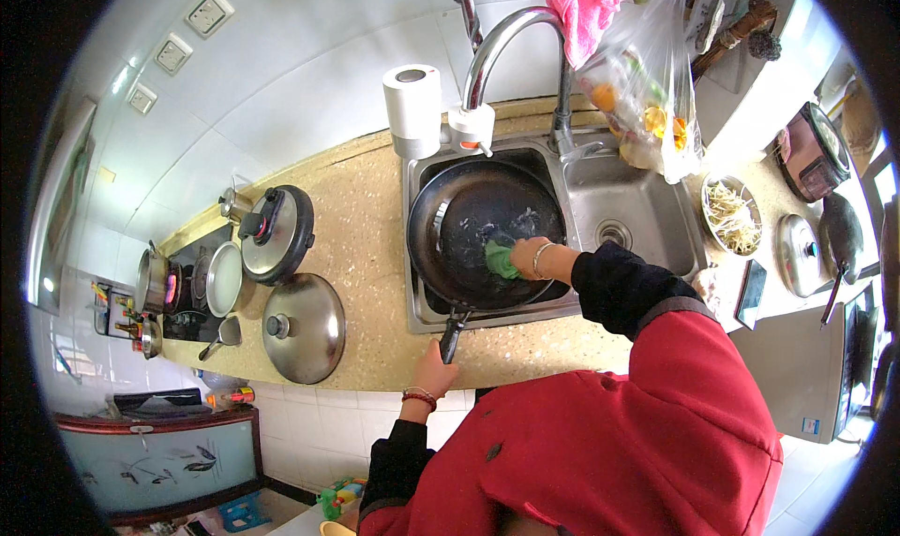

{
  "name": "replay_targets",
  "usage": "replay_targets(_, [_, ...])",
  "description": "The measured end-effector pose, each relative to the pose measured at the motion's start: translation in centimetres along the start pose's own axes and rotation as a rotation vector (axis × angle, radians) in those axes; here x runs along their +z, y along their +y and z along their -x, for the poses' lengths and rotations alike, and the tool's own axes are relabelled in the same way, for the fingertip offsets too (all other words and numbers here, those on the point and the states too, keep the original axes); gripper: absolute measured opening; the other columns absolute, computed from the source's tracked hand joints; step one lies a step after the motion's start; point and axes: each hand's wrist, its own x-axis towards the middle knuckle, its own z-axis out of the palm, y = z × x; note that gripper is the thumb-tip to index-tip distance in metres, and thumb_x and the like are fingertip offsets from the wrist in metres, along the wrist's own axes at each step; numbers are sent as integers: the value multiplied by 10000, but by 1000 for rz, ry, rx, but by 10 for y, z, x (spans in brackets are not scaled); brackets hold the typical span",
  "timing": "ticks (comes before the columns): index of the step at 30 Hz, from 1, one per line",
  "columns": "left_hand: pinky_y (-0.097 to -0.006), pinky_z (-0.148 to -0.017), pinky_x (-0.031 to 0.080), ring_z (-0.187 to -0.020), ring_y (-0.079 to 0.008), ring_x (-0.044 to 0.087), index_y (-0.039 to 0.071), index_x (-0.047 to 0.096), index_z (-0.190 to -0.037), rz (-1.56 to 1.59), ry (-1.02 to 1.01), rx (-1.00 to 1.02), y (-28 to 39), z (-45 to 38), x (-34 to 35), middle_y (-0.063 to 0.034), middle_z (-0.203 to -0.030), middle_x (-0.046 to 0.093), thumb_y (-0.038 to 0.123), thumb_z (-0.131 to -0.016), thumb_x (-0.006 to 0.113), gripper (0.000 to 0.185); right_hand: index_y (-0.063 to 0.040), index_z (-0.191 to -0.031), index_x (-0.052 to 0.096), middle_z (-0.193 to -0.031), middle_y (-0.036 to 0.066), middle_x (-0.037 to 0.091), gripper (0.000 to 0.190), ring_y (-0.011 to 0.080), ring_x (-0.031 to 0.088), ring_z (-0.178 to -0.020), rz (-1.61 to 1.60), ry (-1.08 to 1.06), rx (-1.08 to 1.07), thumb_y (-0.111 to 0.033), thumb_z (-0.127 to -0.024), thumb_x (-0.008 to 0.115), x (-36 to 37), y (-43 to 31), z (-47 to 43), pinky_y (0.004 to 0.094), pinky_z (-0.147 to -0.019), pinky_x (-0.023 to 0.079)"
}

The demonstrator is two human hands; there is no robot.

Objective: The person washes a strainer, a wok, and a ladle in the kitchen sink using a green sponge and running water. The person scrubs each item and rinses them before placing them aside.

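Observation:
A black wok [460,216] rests over the left basin of a stainless steel sink [415,321], its inside wet with whitish streaks. My left hand [430,371] grips the end of the wok's black handle [451,339] at the counter's front edge. Inside the wok, my right hand [532,256] presses a green cloth [500,260] against the right part of the bottom. Part of the cloth is hidden under my fingers. The chrome faucet [503,33], with a white water filter [411,110] on its spout, arches above the wok's far rim.
Left on the speckled counter [365,254] lie a steel lid [306,332], a glass lid [275,233] and a spatula [226,333], near a stove with a pot [150,279]. Rightward are a plastic bag of scraps [643,107], a bowl of bean sprouts [731,212] and a phone [751,293].

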Motion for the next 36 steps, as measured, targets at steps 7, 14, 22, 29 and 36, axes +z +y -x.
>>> replay_targets(7, [-426,-442,480,-520,-338,615,20,436,-974,32,-49,-58,8,6,-4,-217,-683,589,121,-756,571,276,-102,-1103,584,-1093,214,592,313,372,634,-939,-197,601,-167,-148,-794,587,10,-69,5,476,-750,482])
replay_targets(14, [-420,-411,463,-482,-322,595,21,419,-1004,51,-80,-43,14,9,-9,-199,-662,575,117,-772,574,295,-138,-1209,507,-912,250,656,412,436,638,-847,-665,521,-194,-63,-805,535,50,-82,-1,516,-739,503])
replay_targets(22, [-399,-391,473,-448,-309,586,15,395,-1009,117,-154,-90,32,21,-26,-190,-624,565,145,-793,576,311,-228,-1227,605,-1176,84,646,502,302,633,-1051,-144,7,-78,-11,-774,622,7,33,41,425,-810,526])
replay_targets(29, [-424,-441,492,-506,-348,617,13,384,-960,133,-225,-69,28,20,-33,-221,-649,585,155,-787,570,291,-161,-1255,572,-1159,195,596,489,377,588,-1089,-249,43,-151,0,-794,579,27,3,-11,437,-846,507])
replay_targets(36, [-505,-588,476,-675,-455,594,3,391,-961,2,-154,52,9,13,-20,-275,-716,587,160,-785,594,312,-105,-1281,456,-1174,218,498,491,403,528,-1125,-227,312,4,-14,-818,590,33,-17,-87,458,-877,501])
